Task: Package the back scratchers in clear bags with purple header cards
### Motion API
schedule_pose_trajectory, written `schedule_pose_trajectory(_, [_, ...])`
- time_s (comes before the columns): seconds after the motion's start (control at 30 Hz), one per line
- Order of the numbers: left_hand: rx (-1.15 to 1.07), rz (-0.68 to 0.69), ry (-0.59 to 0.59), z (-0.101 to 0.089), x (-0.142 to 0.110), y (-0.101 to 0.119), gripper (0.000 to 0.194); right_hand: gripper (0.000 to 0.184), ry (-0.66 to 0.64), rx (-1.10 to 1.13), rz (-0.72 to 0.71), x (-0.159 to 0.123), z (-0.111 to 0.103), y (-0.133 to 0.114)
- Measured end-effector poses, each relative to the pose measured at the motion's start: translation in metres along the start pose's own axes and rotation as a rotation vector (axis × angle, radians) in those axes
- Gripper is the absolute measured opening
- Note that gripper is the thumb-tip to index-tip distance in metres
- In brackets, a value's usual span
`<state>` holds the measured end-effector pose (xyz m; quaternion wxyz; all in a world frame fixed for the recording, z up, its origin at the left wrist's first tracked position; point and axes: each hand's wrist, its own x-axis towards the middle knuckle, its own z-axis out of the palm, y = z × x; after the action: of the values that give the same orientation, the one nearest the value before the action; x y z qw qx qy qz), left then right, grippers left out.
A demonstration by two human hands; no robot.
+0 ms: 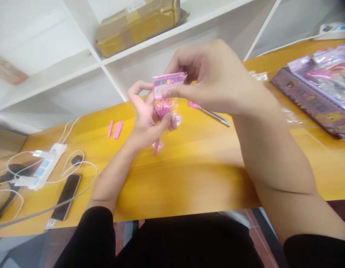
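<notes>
My left hand [147, 124] is closed round a pink hand-shaped back scratcher [163, 108] in a clear plastic wrapper, held upright above the table. A pink end [155, 148] pokes out below that hand. With thumb and fingers my right hand [208, 82] pinches the pink printed card [169, 83] at the wrapper's top. Left fingers touch the card's left edge. Behind my hands another back scratcher [194, 105], with a pink head and metal rods, lies on the table. Several pink sticks [118, 129] lie to the left.
On the wooden table [183, 178], a power strip [48, 167] with white cables and a dark phone [66, 197] lie left. A purple display box [309, 100] of packaged items stands right, near loose clear wrappers [294, 117]. White shelves with a cardboard box [139, 28] rise behind.
</notes>
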<state>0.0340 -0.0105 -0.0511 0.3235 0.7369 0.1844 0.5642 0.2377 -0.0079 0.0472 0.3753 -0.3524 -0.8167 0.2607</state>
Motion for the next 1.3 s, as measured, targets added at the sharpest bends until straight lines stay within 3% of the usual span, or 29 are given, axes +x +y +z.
schedule_pose_trajectory(0.37, [-0.048, 0.022, -0.045, 0.004, -0.006, -0.003, 0.054, 0.048, 0.105, -0.130, 0.094, 0.003, 0.018, -0.004])
schedule_pose_trajectory(0.53, [-0.024, -0.002, 0.037, 0.005, -0.001, 0.005, 0.057, 0.025, 0.088, -0.052, 0.048, 0.001, 0.007, -0.003])
schedule_pose_trajectory(0.7, [0.033, -0.043, 0.058, -0.001, 0.001, 0.001, 0.065, 0.033, 0.016, 0.064, -0.012, -0.005, -0.006, -0.003])
schedule_pose_trajectory(0.83, [0.088, -0.068, 0.173, -0.010, 0.009, -0.002, 0.073, 0.043, 0.111, 0.021, -0.013, -0.007, -0.006, -0.001])
schedule_pose_trajectory(0.93, [0.144, -0.122, 0.245, -0.015, 0.017, 0.008, 0.074, 0.045, -0.093, -0.091, 0.078, -0.002, 0.000, 0.000])
schedule_pose_trajectory(1.07, [0.154, 0.121, 0.397, -0.020, 0.023, 0.022, 0.052, 0.034, -0.447, -0.194, 0.040, 0.006, 0.017, 0.003])
schedule_pose_trajectory(1.17, [0.160, 0.308, 0.485, -0.023, 0.028, 0.023, 0.043, 0.017, -0.519, -0.227, -0.063, 0.008, 0.025, 0.006])
schedule_pose_trajectory(1.3, [0.300, 0.319, 0.497, -0.024, 0.031, 0.023, 0.036, 0.015, -0.504, -0.232, -0.085, 0.005, 0.018, 0.008])
